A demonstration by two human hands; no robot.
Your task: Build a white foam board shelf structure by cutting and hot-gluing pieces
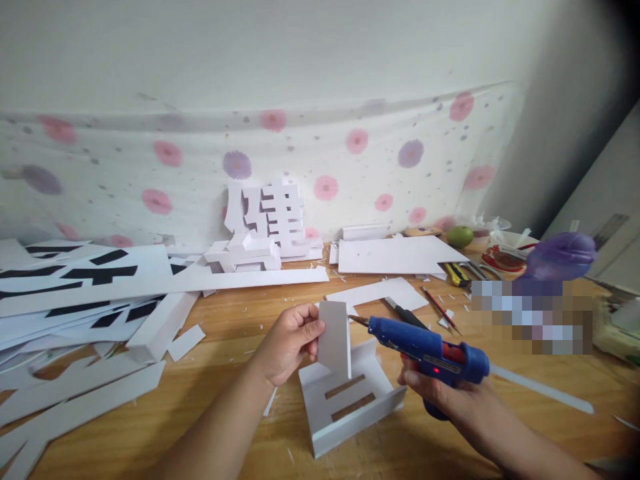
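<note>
Pinched between the thumb and fingers of my left hand (296,339) is a small white foam board strip (334,339), held upright. My right hand (450,400) grips a blue hot glue gun (425,347), whose metal tip meets or nearly meets the strip's right edge. A red light glows on the gun's side, and a long translucent glue stick (545,390) sticks out of its back. Below the strip, a white foam board piece (320,400) with raised side walls and two slots lies on the wooden table (240,427).
White cut-out characters (280,213) stand against the flowered sheet. Printed sheets and board offcuts (115,267) pile up at left. A black-handled knife (407,312), a pencil (443,311), a yellow cutter (456,274), a green fruit (459,236) and a bowl (505,257) lie to the right.
</note>
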